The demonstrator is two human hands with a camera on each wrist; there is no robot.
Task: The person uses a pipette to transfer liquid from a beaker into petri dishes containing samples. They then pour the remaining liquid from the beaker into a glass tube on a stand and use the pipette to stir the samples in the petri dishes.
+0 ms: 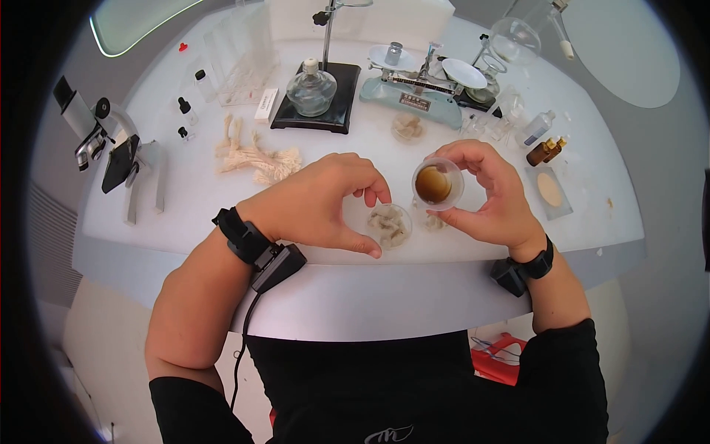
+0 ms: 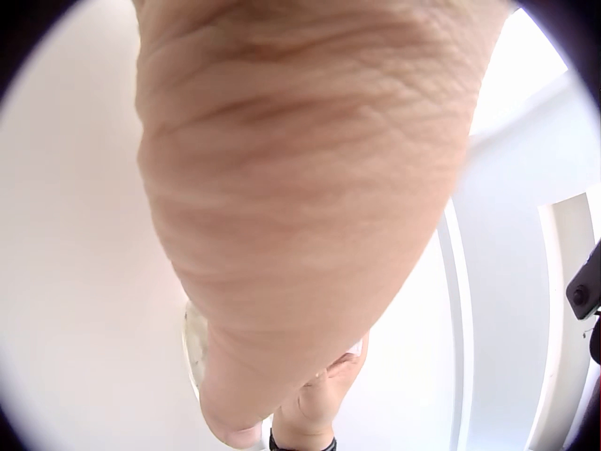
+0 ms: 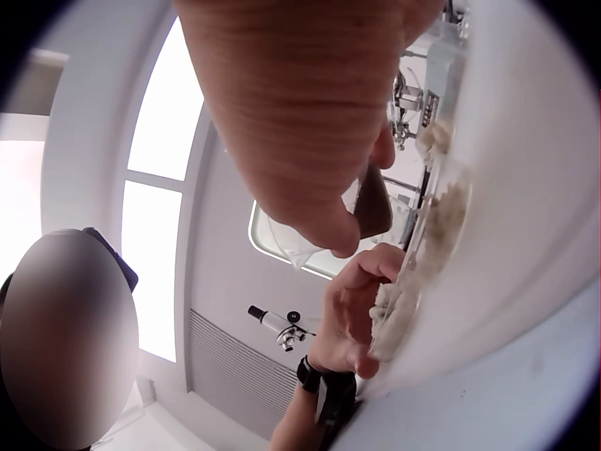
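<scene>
My right hand (image 1: 492, 189) grips a small clear cup (image 1: 459, 176) between thumb and fingers. Brown liquid (image 1: 433, 185) sits in the cup, which is raised and tilted toward the left. Below and left of it, a round clear petri dish (image 1: 406, 214) holds clumps of greyish, fluffy material (image 1: 387, 224). My left hand (image 1: 325, 200) spans this dish, thumb at the near rim and index finger at the far rim. In the right wrist view, the left hand (image 3: 347, 310) curves about the dish's side. Another clump (image 1: 433, 222) shows partly beneath the right hand.
Behind the hands are a third dish (image 1: 407, 127), a balance scale (image 1: 414, 100) and a glass spirit lamp (image 1: 311, 90) on a black stand base (image 1: 336, 122). Cotton cord (image 1: 255, 159) lies left, beyond it a microscope (image 1: 111, 140). Brown bottles (image 1: 543, 152) stand right.
</scene>
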